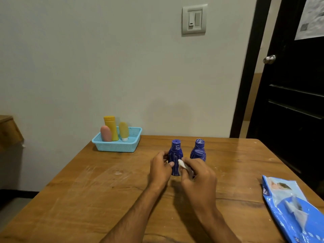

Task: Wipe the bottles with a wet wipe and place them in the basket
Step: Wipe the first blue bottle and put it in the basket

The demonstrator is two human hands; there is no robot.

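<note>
1. Head view, centre: left hand [160, 168] curled round the left side of a blue bottle [175, 156], thumb against its front, so grasping it. Bottle upright on the wooden bench [98, 186], with white line markings on the body and a small hole in the flat cap. No readable writing on it.

2. Right hand [199, 178] just beside the same bottle, fingers [188, 163] bent and pinching a crumpled white wet wipe [182, 164]. Wipe touching the right lower side of the bottle.

3. Second blue bottle [198, 150] upright on the bench, just to the right and a little behind the first one, apart from both hands. Same white line pattern; text not legible.

4. Light blue mesh basket [121, 146] at the far left edge of the bench, near the wall. Inside it, three items upright: a pink bottle [105, 133] on the left, a tall yellow bottle [110, 128] in the middle behind, and a yellow tube [124, 131] standing on its white cap on the right. No labels to read on these.

5. Blue wipes pack [294, 209] flat at the right edge of the bench, well apart from the hands. White lettering near its left border, too small and cut off to read.

6. Background: light switch [194, 19] on the pale wall, dark door [289, 76] with a round metal knob [269, 59], and a printed sheet [311, 16] on the door, print not readable.
</note>
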